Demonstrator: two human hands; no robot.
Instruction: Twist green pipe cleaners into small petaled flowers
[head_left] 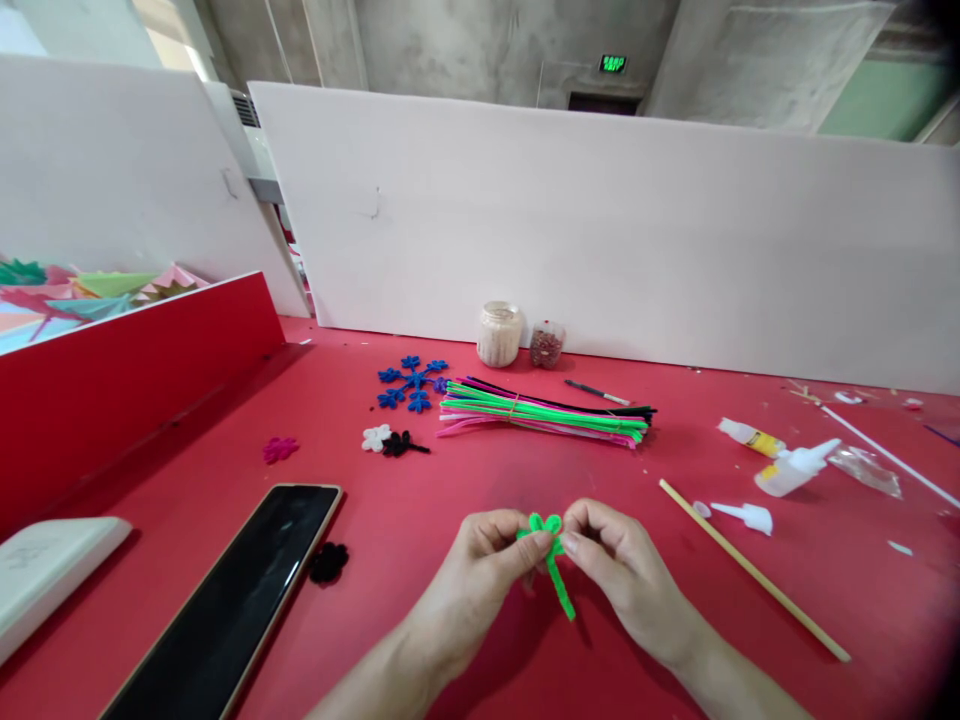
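Note:
Both hands meet over the red table (420, 500) near its front. My left hand (484, 560) and my right hand (619, 565) each pinch a green pipe cleaner (551, 545) bent into small loops at the top, its free end hanging down between my wrists. Behind them lies a bundle of pipe cleaners (540, 412) in green, pink and black. Finished flowers lie further left: a blue cluster (411, 383), a white one (375, 437), a black one (400, 444), a pink one (280, 449) and another black one (329, 562).
A phone (232, 600) lies face up at the left front, a white box (45, 575) beside it. A wooden stick (754, 572), glue bottles (791, 468) and a loose nozzle (742, 515) lie to the right. Two jars (499, 333) stand against the white board.

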